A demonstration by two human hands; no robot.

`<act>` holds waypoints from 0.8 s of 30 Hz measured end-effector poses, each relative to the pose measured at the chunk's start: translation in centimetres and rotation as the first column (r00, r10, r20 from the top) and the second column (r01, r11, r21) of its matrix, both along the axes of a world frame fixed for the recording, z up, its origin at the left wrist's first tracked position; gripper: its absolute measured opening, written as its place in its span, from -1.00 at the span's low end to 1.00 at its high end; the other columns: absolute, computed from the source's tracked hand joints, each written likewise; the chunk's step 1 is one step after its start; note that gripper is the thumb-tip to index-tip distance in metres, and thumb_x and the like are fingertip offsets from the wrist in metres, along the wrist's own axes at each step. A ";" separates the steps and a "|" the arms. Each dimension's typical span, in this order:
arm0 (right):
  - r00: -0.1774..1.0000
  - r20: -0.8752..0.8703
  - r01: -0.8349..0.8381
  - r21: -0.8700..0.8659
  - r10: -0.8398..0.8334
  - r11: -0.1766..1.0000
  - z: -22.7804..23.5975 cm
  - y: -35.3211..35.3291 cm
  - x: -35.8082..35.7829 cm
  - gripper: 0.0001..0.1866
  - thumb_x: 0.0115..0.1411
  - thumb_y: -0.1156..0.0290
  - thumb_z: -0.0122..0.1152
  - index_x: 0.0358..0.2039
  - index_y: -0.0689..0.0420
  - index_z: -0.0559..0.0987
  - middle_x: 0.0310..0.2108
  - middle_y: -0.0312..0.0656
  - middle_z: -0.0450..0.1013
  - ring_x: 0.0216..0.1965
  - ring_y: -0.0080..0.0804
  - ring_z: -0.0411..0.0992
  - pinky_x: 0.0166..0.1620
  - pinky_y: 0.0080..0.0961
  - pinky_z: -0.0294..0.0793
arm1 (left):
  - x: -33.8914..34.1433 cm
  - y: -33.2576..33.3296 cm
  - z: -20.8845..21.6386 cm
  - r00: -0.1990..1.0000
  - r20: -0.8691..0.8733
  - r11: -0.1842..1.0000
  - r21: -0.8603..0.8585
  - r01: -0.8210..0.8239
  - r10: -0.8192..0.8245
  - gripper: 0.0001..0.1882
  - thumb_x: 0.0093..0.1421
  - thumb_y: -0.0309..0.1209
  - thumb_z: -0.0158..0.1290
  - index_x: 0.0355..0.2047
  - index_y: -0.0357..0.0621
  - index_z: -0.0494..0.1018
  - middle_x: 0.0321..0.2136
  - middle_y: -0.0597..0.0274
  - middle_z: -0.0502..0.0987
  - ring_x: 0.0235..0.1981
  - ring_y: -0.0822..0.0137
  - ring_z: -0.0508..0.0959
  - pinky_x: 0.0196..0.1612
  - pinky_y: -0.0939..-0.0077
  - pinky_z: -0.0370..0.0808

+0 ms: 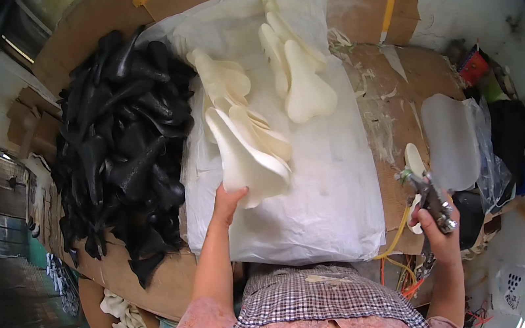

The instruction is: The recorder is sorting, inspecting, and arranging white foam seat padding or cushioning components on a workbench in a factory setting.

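Note:
My left hand (225,206) grips the wide end of a cream bicycle saddle pad (248,169), thumb on top, its narrow nose pointing away from me. More cream pads (223,79) lie overlapped just behind it. A second group of cream saddle pads (309,91) rests farther right on the white plastic sheet (321,203). Off the sheet's right side, my right hand (443,233) is wrapped round a metal spray gun (437,202). A yellow hose (393,249) runs below the gun.
A large heap of black saddle covers (123,136) fills the left of the cardboard-covered table (379,115). An open cardboard box (100,318) with cream pieces stands at lower left. Clear plastic bags (488,154) and dark cloth (510,131) are at the right edge.

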State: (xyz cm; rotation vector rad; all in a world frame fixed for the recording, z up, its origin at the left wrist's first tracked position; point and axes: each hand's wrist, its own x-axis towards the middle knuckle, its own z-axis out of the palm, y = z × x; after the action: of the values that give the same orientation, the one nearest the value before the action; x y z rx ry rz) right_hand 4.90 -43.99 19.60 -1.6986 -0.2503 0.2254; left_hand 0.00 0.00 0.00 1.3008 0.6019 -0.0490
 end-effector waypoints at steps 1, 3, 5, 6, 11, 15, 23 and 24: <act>0.998 -0.059 0.009 -0.003 -0.009 1.000 -1.1 0.0 -0.2 -0.43 0.13 0.47 0.17 0.14 0.30 0.26 -0.36 -0.23 0.43 -0.40 -0.54 0.42 -0.29 -0.58 0.47 | -0.7 -0.5 0.3 0.999 0.021 0.984 0.174 -0.050 0.047 -0.49 -0.01 -0.47 0.16 0.02 -0.04 0.39 0.17 -0.17 0.21 0.22 0.14 0.25 0.15 0.40 0.26; 0.995 -0.098 0.004 0.004 -0.003 1.000 -2.6 -0.7 0.7 -0.44 0.13 0.48 0.18 0.14 0.30 0.27 -0.36 -0.24 0.43 -0.40 -0.54 0.42 -0.28 -0.58 0.47 | -0.7 -2.0 0.2 0.994 0.044 0.933 0.341 -0.110 0.101 -0.49 -0.02 -0.46 0.18 0.00 -0.09 0.40 0.14 -0.15 0.25 0.21 0.14 0.26 0.15 0.36 0.26; 0.992 -0.126 0.009 0.016 -0.007 1.000 -2.8 -1.9 2.8 -0.44 0.13 0.47 0.18 0.13 0.30 0.27 -0.35 -0.23 0.43 -0.39 -0.54 0.42 -0.27 -0.59 0.47 | 0.3 -3.8 -0.5 0.971 0.215 0.647 0.726 -0.233 0.108 -0.56 -0.06 -0.46 0.21 -0.10 -0.14 0.47 0.08 -0.13 0.32 0.13 0.13 0.34 0.12 0.35 0.29; 0.993 -0.119 -0.023 0.022 0.026 0.999 -3.1 -1.8 3.6 -0.42 0.12 0.45 0.19 0.14 0.29 0.27 -0.34 -0.23 0.43 -0.35 -0.54 0.42 -0.22 -0.58 0.47 | 0.7 -3.3 -1.1 0.971 0.213 0.634 0.736 -0.235 0.112 -0.56 -0.06 -0.46 0.21 -0.10 -0.14 0.47 0.08 -0.13 0.32 0.13 0.13 0.34 0.12 0.35 0.29; 0.978 -0.095 -0.182 0.052 0.186 0.982 -3.0 -0.7 5.0 -0.38 0.10 0.45 0.20 0.16 0.28 0.24 -0.31 -0.23 0.44 -0.29 -0.52 0.42 -0.17 -0.55 0.45 | 0.9 -2.7 -2.2 0.986 0.136 0.667 0.727 -0.166 0.097 -0.60 -0.07 -0.48 0.22 -0.15 -0.16 0.51 0.08 -0.08 0.33 0.09 0.09 0.35 0.12 0.36 0.30; 0.904 -0.102 -0.413 0.043 0.415 0.910 -2.0 -0.4 4.6 -0.39 0.05 0.52 0.22 0.14 0.23 0.26 -0.32 -0.19 0.46 -0.32 -0.50 0.42 -0.22 -0.55 0.44 | -1.3 -1.3 2.3 0.962 0.167 0.926 0.280 -0.255 0.215 -0.49 -0.02 -0.55 0.18 0.01 -0.15 0.41 0.05 0.10 0.36 0.05 0.29 0.36 0.09 0.46 0.32; 0.926 0.038 -0.377 0.165 0.376 0.911 0.3 5.3 3.7 -0.35 0.00 0.61 0.20 0.15 0.24 0.26 -0.36 -0.12 0.46 -0.41 -0.46 0.44 -0.33 -0.54 0.45 | -7.6 5.7 7.2 0.749 0.398 0.800 0.058 -0.597 0.530 -0.25 0.04 -0.59 0.13 0.24 -0.09 0.09 0.07 0.13 0.33 0.06 0.16 0.36 0.12 0.31 0.31; 0.944 0.034 -0.329 0.182 0.329 0.927 0.9 5.6 3.1 -0.36 0.01 0.61 0.19 0.15 0.25 0.26 -0.35 -0.12 0.46 -0.41 -0.46 0.44 -0.33 -0.53 0.45 | -7.3 5.9 6.7 0.784 0.326 0.835 -0.031 -0.549 0.528 -0.32 0.03 -0.59 0.14 0.18 -0.16 0.16 0.02 0.14 0.38 0.03 0.18 0.39 0.10 0.33 0.33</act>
State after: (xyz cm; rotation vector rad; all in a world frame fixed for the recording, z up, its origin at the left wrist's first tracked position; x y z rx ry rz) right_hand 8.03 -38.38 20.51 -1.4652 -0.5450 0.4353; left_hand -7.30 5.85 6.68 1.1229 0.6761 0.6568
